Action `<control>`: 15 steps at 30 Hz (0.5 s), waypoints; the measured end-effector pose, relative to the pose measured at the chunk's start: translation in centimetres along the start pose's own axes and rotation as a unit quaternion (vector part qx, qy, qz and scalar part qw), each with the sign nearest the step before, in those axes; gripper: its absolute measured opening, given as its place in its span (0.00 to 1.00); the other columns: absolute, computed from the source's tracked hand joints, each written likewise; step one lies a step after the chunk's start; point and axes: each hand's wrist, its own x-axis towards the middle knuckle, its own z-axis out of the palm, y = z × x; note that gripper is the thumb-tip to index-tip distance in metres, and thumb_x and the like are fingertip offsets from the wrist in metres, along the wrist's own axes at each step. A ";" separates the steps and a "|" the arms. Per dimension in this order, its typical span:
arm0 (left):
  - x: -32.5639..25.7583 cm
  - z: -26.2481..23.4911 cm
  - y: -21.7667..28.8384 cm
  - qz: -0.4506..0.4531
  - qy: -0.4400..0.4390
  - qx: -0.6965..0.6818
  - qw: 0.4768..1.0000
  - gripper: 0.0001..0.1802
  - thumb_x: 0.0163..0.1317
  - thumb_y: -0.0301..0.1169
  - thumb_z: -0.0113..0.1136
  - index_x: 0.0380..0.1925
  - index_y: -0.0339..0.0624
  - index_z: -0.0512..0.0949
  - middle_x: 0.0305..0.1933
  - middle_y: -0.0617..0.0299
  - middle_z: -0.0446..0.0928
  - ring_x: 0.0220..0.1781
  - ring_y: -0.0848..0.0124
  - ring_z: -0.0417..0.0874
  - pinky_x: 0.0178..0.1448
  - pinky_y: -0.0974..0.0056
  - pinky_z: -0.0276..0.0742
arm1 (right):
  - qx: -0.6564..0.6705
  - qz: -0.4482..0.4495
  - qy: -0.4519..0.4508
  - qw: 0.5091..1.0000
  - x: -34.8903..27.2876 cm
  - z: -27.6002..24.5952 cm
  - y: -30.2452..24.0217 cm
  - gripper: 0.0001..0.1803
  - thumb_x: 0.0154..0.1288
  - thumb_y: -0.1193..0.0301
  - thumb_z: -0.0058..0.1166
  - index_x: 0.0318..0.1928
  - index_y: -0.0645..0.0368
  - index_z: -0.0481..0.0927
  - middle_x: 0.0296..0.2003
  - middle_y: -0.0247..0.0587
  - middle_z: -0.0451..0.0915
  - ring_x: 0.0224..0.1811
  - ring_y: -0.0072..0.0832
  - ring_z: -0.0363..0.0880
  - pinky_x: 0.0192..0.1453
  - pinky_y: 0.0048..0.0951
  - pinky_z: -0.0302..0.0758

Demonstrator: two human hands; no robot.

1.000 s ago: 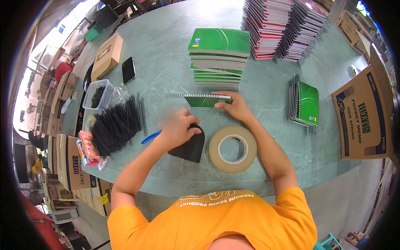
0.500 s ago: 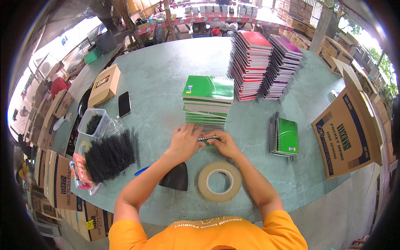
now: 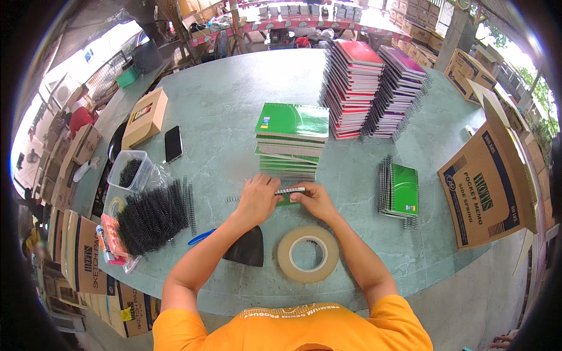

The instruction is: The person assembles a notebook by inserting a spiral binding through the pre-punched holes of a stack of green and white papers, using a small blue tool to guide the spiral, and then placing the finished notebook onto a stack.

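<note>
A small green notebook (image 3: 284, 199) is held between my hands, its pale punched edge turned up. My right hand (image 3: 314, 202) closes on its right side, thumb on the green cover. At the left end of that edge, my left hand (image 3: 258, 200) has its fingers closed. A thin black spiral coil (image 3: 233, 199) pokes out to the left from under my left hand; its other end is hidden by the fingers. Right behind my hands rises a stack of green notebooks (image 3: 291, 120). Whether the coil has entered the holes is too small to see.
Nearer me lie a tape roll (image 3: 283, 261) and a black, blue-handled scraper (image 3: 246, 248). Many black coils (image 3: 153, 216), a plastic tub (image 3: 140, 176) and a phone (image 3: 174, 144) are at left. Coiled green notebooks (image 3: 404, 190), red notebooks (image 3: 357, 93), purple notebooks (image 3: 398, 93) and a carton (image 3: 483, 187) occupy the right.
My right fingers have shifted off the notebook's punched edge, which now shows more plainly. More of the coil shows left of my left hand.
</note>
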 end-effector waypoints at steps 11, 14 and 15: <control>0.6 0.2 0.2 0.012 0.050 -0.021 0.998 0.13 0.53 0.37 0.62 0.35 0.41 0.76 0.36 0.55 0.74 0.42 0.57 0.74 0.43 0.54 0.67 | -0.158 0.067 0.065 0.983 -0.4 -0.4 -2.4 0.12 0.57 0.67 0.62 0.39 0.61 0.83 0.23 0.33 0.79 0.21 0.18 0.74 0.24 0.22 0.70; 0.4 0.5 0.4 0.010 0.056 -0.015 0.998 0.13 0.51 0.35 0.63 0.33 0.40 0.75 0.35 0.55 0.73 0.42 0.56 0.73 0.43 0.54 0.67 | -0.027 0.072 0.049 0.996 -0.6 -0.2 -2.1 0.11 0.60 0.69 0.59 0.42 0.61 0.81 0.27 0.33 0.80 0.21 0.18 0.77 0.23 0.19 0.71; 0.2 0.8 -0.1 0.006 0.025 0.001 1.000 0.13 0.51 0.35 0.64 0.33 0.40 0.75 0.36 0.54 0.73 0.42 0.56 0.73 0.43 0.53 0.67 | 0.007 0.057 0.045 0.997 -0.6 -0.1 -1.9 0.11 0.61 0.69 0.57 0.43 0.61 0.80 0.28 0.33 0.80 0.22 0.19 0.78 0.22 0.18 0.71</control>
